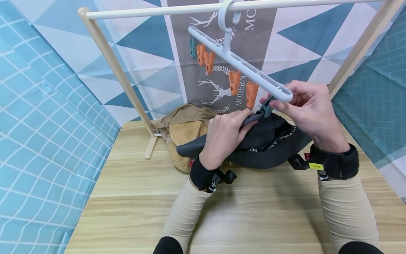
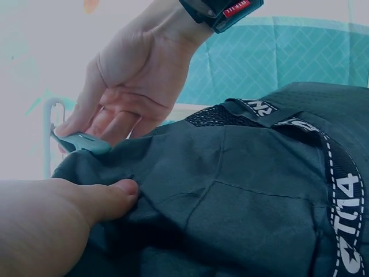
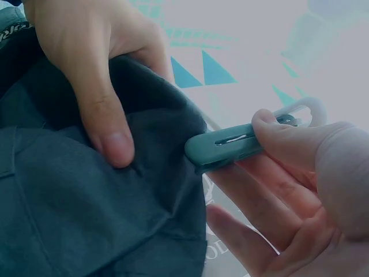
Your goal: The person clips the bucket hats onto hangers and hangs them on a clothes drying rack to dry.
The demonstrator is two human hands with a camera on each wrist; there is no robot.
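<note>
A black bucket hat (image 1: 269,155) with a white-lettered band hangs below the right end of a pale blue clip hanger (image 1: 244,65). My left hand (image 1: 223,135) grips its brim, thumb on the near side, as the right wrist view also shows. A dark green clothespin (image 3: 225,144) at the hanger's right end has its tip at the brim's edge. My right hand (image 1: 312,109) pinches this clothespin between thumb and fingers. Several orange clothespins (image 1: 234,83) and another green one (image 1: 192,48) dangle from the hanger's other slots.
The hanger hooks over a wooden rail (image 1: 152,11) whose posts (image 1: 117,70) stand on the wooden tabletop (image 1: 133,211). Behind the black hat lie a tan woven item (image 1: 184,134) and a brown cloth item (image 1: 180,114). Patterned sheets (image 1: 54,141) surround the table.
</note>
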